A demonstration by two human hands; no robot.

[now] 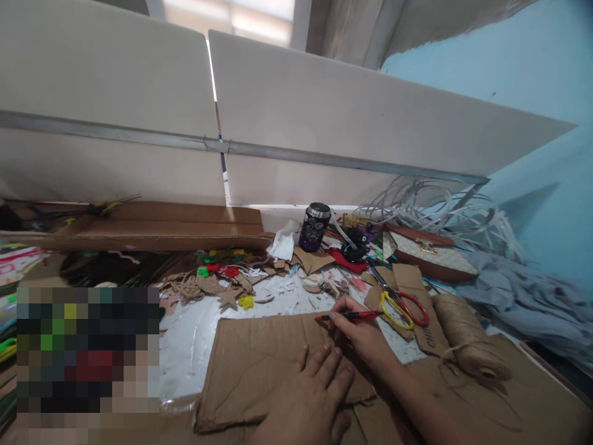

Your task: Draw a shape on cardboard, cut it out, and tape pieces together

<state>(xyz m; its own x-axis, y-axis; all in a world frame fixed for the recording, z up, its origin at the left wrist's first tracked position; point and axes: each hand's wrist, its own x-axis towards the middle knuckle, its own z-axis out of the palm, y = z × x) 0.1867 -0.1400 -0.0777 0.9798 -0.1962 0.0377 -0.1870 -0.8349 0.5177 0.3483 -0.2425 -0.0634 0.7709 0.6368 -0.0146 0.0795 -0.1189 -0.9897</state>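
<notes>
A creased piece of brown cardboard (254, 358) lies on the table in front of me. My left hand (308, 392) rests flat on it, fingers spread, with nothing in them. Near the cardboard's far right corner, my right hand (354, 327) grips a red and black pen (364, 315), its red tip pointing left over the far edge. Just beyond that hand lie scissors (405, 309) with one yellow and one red handle loop, on smaller cardboard scraps (407, 281). To the right is a spool of twine (470, 340) on its side.
A dark can (315, 227) stands at the back. Cardboard stars (228, 298) and bright flower shapes (246, 302) lie beyond the cardboard. A purse (430, 254), white strips (430, 210) and grey cloth (519, 303) fill the right. A long cardboard box (171, 225) sits back left. One left patch is pixelated.
</notes>
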